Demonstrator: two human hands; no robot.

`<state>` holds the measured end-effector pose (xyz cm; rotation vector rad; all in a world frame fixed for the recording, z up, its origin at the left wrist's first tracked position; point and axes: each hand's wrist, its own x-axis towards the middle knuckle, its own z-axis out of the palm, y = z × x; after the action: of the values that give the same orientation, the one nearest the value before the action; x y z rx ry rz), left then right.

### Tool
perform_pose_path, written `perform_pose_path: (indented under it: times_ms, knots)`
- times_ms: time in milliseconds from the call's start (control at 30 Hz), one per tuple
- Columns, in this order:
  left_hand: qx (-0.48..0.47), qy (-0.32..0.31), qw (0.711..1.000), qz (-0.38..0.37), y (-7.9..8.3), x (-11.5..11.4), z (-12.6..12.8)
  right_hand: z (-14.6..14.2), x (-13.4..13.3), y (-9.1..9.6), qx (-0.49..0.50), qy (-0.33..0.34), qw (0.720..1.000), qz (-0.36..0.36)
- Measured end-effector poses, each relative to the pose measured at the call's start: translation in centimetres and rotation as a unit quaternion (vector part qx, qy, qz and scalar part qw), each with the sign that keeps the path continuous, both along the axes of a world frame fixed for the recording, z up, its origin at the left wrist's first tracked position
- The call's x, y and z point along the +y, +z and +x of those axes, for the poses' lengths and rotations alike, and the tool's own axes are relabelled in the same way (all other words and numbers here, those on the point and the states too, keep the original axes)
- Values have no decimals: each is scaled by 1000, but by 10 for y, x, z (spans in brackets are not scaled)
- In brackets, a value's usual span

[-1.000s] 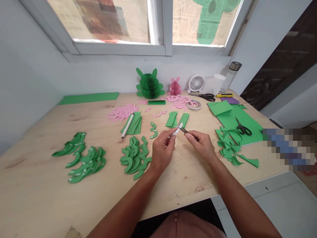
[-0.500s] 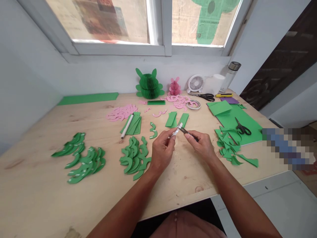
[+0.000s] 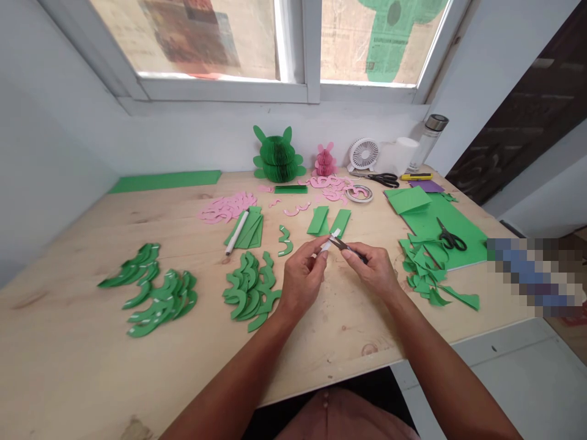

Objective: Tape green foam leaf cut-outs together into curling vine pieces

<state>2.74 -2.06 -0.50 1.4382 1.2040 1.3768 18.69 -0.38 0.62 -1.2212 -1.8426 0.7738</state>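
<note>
Between the thumb and fingers of my left hand [image 3: 305,273] is a narrow white strip [image 3: 337,233], perhaps tape. My right hand [image 3: 372,266] is closed around small dark scissors [image 3: 340,243], whose blades meet the strip near my left fingertips. Just beyond the hands lie two folded green paper pieces [image 3: 340,221]. A heap of wavy green paper cutouts [image 3: 247,286] sits left of my left hand, and a single wavy cutout [image 3: 285,240] with white patches lies above it. More white-patched green cutouts [image 3: 162,302] are piled farther left.
Green scraps [image 3: 419,269], black scissors [image 3: 451,234] and a large green sheet [image 3: 465,247] lie to the right. At the back stand green [image 3: 279,160] and pink [image 3: 325,162] paper figures, a fan [image 3: 364,154] and a bottle [image 3: 431,137]. A white pen [image 3: 237,232] rests on green strips.
The scissors' blades have shifted slightly on the white strip, and their two tips show more clearly. The whole view has moved a little; the piles are unchanged.
</note>
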Motion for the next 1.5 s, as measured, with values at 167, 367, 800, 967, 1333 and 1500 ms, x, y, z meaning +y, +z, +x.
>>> perform_pose_path:
  times_ms: [167,367,800,967,1333,1500]
  knots:
    - [-19,-14,1000,-21,2,-1,0,0,-1,-1,4,1,1000,0]
    - [-60,-39,996,-48,0,1,0,0,0,0,-4,6,1000,1]
    - [-83,-32,994,-58,4,2,-1,0,-1,1,-16,-17,1000,18]
    - [-79,-32,995,-53,4,2,-1,-1,-2,1,-11,-25,999,25]
    - [-75,-35,995,-51,4,2,-1,-2,-3,2,-3,-31,999,35]
    - [-75,-31,995,-52,2,3,-2,-1,-3,2,19,-37,999,26]
